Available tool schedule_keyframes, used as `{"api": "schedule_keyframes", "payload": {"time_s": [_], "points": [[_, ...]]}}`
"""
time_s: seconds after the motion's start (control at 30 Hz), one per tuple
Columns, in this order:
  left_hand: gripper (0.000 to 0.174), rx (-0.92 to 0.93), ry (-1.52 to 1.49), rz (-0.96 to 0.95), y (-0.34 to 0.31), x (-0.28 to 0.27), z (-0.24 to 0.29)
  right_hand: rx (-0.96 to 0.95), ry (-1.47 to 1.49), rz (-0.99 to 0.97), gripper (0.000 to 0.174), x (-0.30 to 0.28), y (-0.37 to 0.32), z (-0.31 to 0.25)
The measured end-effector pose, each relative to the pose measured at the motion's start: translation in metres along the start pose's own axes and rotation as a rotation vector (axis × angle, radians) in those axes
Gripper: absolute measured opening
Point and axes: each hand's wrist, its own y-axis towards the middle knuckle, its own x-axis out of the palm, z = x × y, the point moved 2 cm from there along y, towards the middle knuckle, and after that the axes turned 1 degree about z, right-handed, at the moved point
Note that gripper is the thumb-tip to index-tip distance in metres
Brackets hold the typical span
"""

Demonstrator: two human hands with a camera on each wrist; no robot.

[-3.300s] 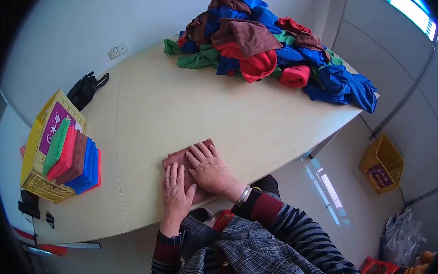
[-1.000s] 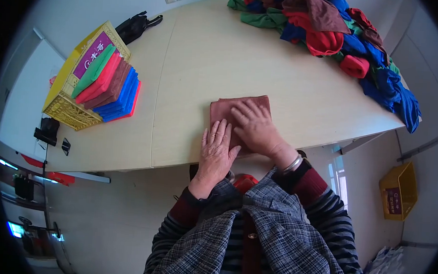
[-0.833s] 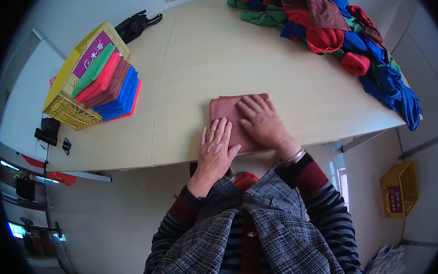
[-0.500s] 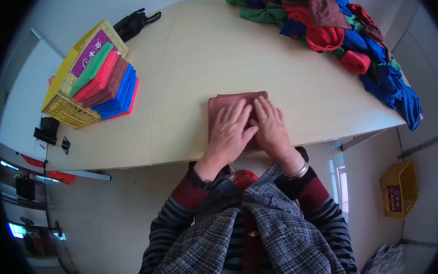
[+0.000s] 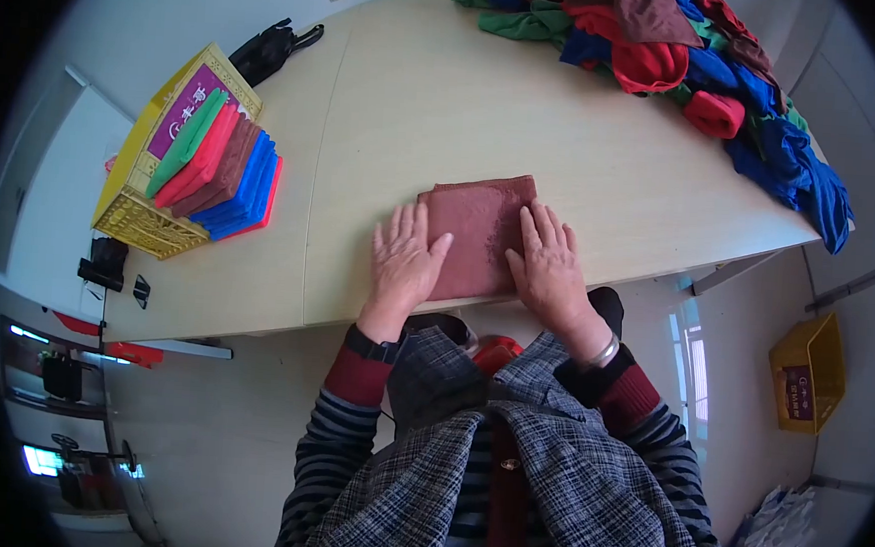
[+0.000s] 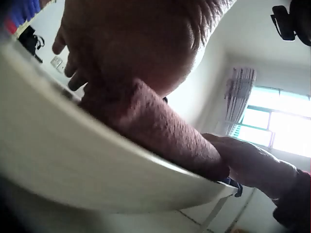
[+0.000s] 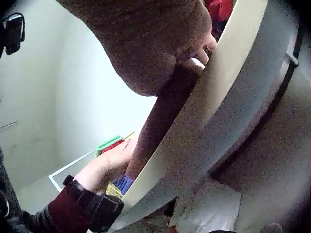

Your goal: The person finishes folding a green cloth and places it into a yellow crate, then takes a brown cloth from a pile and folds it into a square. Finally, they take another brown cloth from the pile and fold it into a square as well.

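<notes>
Brown cloth (image 5: 468, 237) lies newly bared, seemingly flattened; left hand (image 5: 403, 269) at eight o'clock, right hand (image 5: 552, 275) at four, now apart, straight-fingered.

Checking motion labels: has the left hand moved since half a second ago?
Yes: the left hand moved left, toward the table seam, from over the brown cloth to its left edge.

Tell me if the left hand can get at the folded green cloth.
Likely yes, with a stretch: the left hand holds nothing, only table shows between it and the cloth stack, and the folded green cloth lies uncovered.
</notes>
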Motion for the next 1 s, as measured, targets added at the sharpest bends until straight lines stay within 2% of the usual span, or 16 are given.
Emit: {"api": "schedule_keyframes", "payload": {"time_s": [0.07, 0.1, 0.17, 0.2, 0.27, 0.3, 0.37, 0.53, 0.63, 0.67, 0.77, 0.8, 0.9, 0.93, 1.0], "points": [[0.065, -0.091, 0.189, -0.07, -0.002, -0.003, -0.01, -0.004, -0.021, 0.036, 0.056, -0.01, -0.01, -0.007], [0.065, -0.088, 0.19, -0.072, -0.001, -0.014, -0.003, -0.105, 0.01, 0.034, 0.053, -0.014, -0.017, -0.012], [0.062, 0.063, 0.131, 0.005, 0.006, -0.035, 0.02, -0.312, 0.07, 0.024, 0.048, -0.019, -0.032, -0.019], [0.061, 0.138, 0.101, 0.049, 0.011, -0.04, 0.033, -0.314, 0.068, 0.024, 0.048, -0.018, -0.037, -0.02], [0.059, 0.444, -0.086, 0.025, 0.022, -0.026, 0.062, -0.37, 0.099, 0.02, 0.045, -0.013, -0.048, -0.021], [0.059, 0.444, -0.087, 0.03, 0.026, -0.017, 0.073, -0.398, 0.113, 0.019, 0.044, -0.011, -0.049, -0.02], [0.058, 0.633, -0.185, -0.129, 0.031, 0.004, 0.092, -0.403, 0.116, 0.017, 0.044, -0.009, -0.049, -0.015], [0.059, 0.71, -0.025, 0.012, 0.057, 0.02, 0.084, -0.377, 0.161, 0.034, 0.045, -0.007, -0.048, -0.011], [0.06, 0.479, -0.059, -0.066, 0.069, 0.02, 0.069, -0.372, 0.172, 0.058, 0.045, -0.002, -0.048, -0.014], [0.06, 0.482, -0.055, -0.064, 0.07, 0.019, 0.065, -0.375, 0.161, 0.065, 0.045, 0.0, -0.048, -0.014], [0.062, 0.266, -0.032, -0.044, 0.073, 0.019, 0.049, -0.378, 0.153, 0.072, 0.045, -0.002, -0.049, -0.014], [0.062, 0.269, -0.03, -0.043, 0.073, 0.017, 0.045, -0.378, 0.156, 0.069, 0.045, -0.002, -0.049, -0.014], [0.059, 0.025, 0.135, -0.058, 0.07, 0.006, 0.031, -0.384, 0.161, 0.071, 0.045, -0.005, -0.051, -0.014], [0.059, 0.027, 0.136, -0.058, 0.067, 0.001, 0.033, -0.392, 0.164, 0.073, 0.046, -0.005, -0.051, -0.013], [0.057, 0.084, 0.333, 0.093, 0.056, -0.012, 0.036, -0.397, 0.167, 0.078, 0.046, -0.006, -0.052, -0.012]]}}
